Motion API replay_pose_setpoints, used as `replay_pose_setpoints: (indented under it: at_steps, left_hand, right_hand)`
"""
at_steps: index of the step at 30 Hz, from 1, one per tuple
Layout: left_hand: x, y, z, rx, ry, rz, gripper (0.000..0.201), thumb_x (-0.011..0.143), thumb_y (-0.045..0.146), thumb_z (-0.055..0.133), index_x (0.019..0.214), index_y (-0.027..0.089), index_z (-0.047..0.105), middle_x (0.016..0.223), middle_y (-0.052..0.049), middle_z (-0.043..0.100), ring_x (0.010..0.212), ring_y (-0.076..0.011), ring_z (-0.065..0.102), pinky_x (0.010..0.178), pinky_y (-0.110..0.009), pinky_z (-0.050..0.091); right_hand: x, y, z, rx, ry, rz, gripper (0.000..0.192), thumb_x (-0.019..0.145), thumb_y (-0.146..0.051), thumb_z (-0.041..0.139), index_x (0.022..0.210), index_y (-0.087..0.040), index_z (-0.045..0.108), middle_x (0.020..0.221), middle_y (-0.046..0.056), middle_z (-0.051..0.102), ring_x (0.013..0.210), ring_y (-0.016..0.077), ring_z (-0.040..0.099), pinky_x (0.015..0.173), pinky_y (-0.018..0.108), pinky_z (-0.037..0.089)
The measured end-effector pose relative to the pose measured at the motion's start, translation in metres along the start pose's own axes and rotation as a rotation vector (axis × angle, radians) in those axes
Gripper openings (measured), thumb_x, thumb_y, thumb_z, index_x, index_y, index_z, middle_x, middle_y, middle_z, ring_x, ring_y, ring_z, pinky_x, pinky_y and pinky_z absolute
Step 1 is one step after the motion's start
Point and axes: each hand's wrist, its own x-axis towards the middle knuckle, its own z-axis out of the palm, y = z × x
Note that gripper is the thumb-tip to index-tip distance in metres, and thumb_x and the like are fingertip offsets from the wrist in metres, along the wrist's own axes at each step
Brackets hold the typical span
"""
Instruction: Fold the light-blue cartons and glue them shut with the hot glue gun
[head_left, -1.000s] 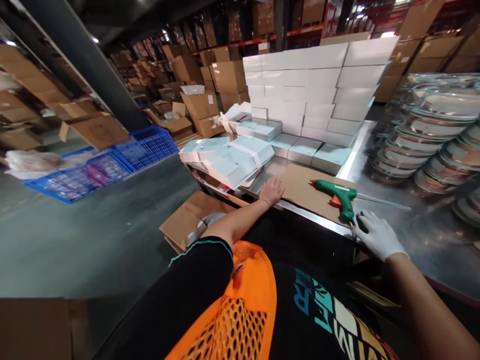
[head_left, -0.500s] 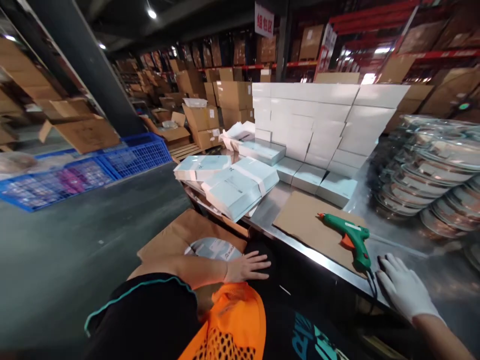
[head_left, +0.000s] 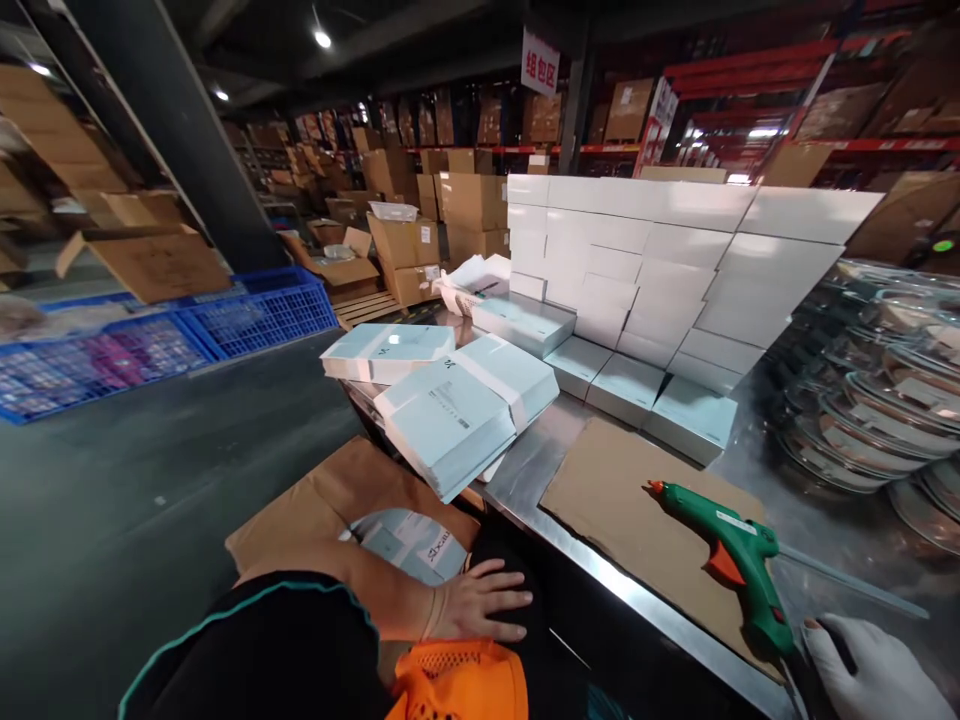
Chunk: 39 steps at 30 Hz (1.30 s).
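Note:
My left hand (head_left: 480,602), bare, lies with its fingers spread over my dark trouser leg, holding nothing. Beside it, a banded bundle of pale blue printed sheets (head_left: 416,545) shows in an open brown carton (head_left: 315,500). My right hand (head_left: 877,668), in a white glove, is at the lower right beside the handle of a green glue gun (head_left: 727,540). Its fingers are bent and apart, with nothing visible between them; the frame cuts off part of it. The glue gun lies on a flat cardboard sheet (head_left: 600,500), with a glue stick (head_left: 855,580) extending from its back.
Banded pale blue stacks (head_left: 457,410) overhang the corner of the metal table (head_left: 525,480). A wall of white boxes (head_left: 637,250) stands behind the cardboard. Clear round containers (head_left: 892,390) are piled at right. Blue crates (head_left: 262,310) stand on the floor at left.
The view has shifted closer to the table. My right hand now appears lower, nearer the frame corner, its fingers more bent. My left hand still rests spread on my leg.

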Motion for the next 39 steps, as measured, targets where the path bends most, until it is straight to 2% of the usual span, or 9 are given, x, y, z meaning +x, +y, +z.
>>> replay_pose_setpoints:
  at_steps: [3, 6, 9, 14, 18, 23, 31, 36, 39]
  left_hand:
    - [0.000, 0.000, -0.005, 0.037, -0.008, 0.001, 0.042, 0.106, 0.043, 0.067, 0.148, 0.040, 0.065, 0.166, -0.003, 0.059, 0.161, -0.0288, 0.046, 0.134, -0.053, 0.036]
    - [-0.001, 0.000, -0.006, 0.086, -0.007, 0.014, 0.046, 0.102, 0.041, 0.074, 0.147, 0.043, 0.065, 0.165, -0.001, 0.060, 0.160, -0.0273, 0.048, 0.132, -0.051, 0.040]
    - [-0.009, 0.002, 0.002, 0.150, 0.003, 0.034, 0.048, 0.101, 0.046, 0.074, 0.148, 0.043, 0.064, 0.164, -0.002, 0.061, 0.160, -0.0279, 0.048, 0.131, -0.052, 0.041]
    - [-0.028, 0.005, 0.020, 0.170, 0.087, 0.014, 0.041, 0.111, 0.032, 0.053, 0.150, 0.041, 0.063, 0.159, 0.000, 0.066, 0.161, -0.0262, 0.046, 0.137, -0.055, 0.028]
    - [-0.031, 0.007, 0.018, 0.151, 0.161, 0.031, 0.047, 0.110, 0.018, 0.049, 0.149, 0.038, 0.065, 0.155, -0.002, 0.069, 0.161, -0.0254, 0.046, 0.139, -0.053, 0.023]
    - [-0.028, 0.010, 0.009, 0.147, 0.143, 0.025, 0.041, 0.113, 0.034, 0.047, 0.151, 0.037, 0.064, 0.155, -0.004, 0.069, 0.163, -0.0261, 0.043, 0.139, -0.052, 0.023]
    - [-0.027, 0.008, 0.015, 0.146, 0.185, 0.014, 0.051, 0.113, 0.026, 0.048, 0.161, 0.041, 0.052, 0.162, -0.002, 0.063, 0.161, -0.0239, 0.046, 0.139, -0.052, 0.026]
    - [-0.027, 0.009, -0.002, 0.131, 0.037, 0.015, 0.045, 0.112, 0.037, 0.054, 0.157, 0.039, 0.058, 0.157, -0.005, 0.067, 0.161, -0.0271, 0.046, 0.137, -0.053, 0.029]
    - [-0.026, 0.012, -0.016, 0.130, -0.011, 0.008, 0.042, 0.110, 0.034, 0.060, 0.151, 0.037, 0.065, 0.156, -0.006, 0.068, 0.159, -0.0272, 0.049, 0.135, -0.051, 0.032]
  right_hand:
    - [0.010, -0.029, 0.002, 0.132, -0.037, 0.151, 0.042, 0.082, -0.070, 0.048, 0.068, -0.039, 0.072, 0.085, 0.015, 0.079, 0.082, 0.0421, 0.077, 0.071, 0.055, 0.061]
    - [0.020, -0.057, 0.001, 0.165, -0.140, 0.254, 0.052, 0.083, -0.076, 0.046, 0.066, -0.033, 0.070, 0.078, 0.011, 0.078, 0.072, 0.0358, 0.074, 0.062, 0.045, 0.057]
    - [0.023, -0.071, -0.001, 0.165, -0.109, 0.295, 0.050, 0.084, -0.070, 0.047, 0.065, -0.029, 0.067, 0.073, 0.010, 0.075, 0.068, 0.0298, 0.068, 0.057, 0.036, 0.047]
    - [0.015, -0.064, 0.008, 0.237, -0.017, 0.338, 0.038, 0.089, -0.047, 0.040, 0.069, -0.024, 0.063, 0.079, 0.009, 0.074, 0.075, 0.0240, 0.063, 0.065, 0.032, 0.041]
    - [0.010, -0.056, 0.015, 0.267, -0.029, 0.371, 0.033, 0.090, -0.042, 0.044, 0.067, -0.023, 0.058, 0.077, 0.007, 0.070, 0.075, 0.0214, 0.059, 0.067, 0.031, 0.038]
    - [0.008, -0.057, 0.015, 0.295, -0.033, 0.357, 0.030, 0.090, -0.039, 0.047, 0.065, -0.023, 0.054, 0.074, 0.006, 0.067, 0.073, 0.0201, 0.055, 0.066, 0.031, 0.033]
    - [0.009, -0.052, 0.016, 0.328, -0.029, 0.341, 0.032, 0.092, -0.038, 0.044, 0.068, -0.022, 0.059, 0.075, 0.006, 0.068, 0.075, 0.0212, 0.058, 0.067, 0.031, 0.035]
    - [0.009, -0.051, 0.019, 0.337, -0.011, 0.349, 0.034, 0.092, -0.040, 0.045, 0.066, -0.023, 0.058, 0.072, 0.006, 0.067, 0.074, 0.0206, 0.055, 0.066, 0.031, 0.033]
    - [0.008, -0.051, 0.022, 0.359, -0.018, 0.362, 0.032, 0.092, -0.039, 0.046, 0.067, -0.023, 0.058, 0.074, 0.007, 0.067, 0.075, 0.0209, 0.055, 0.068, 0.032, 0.034]
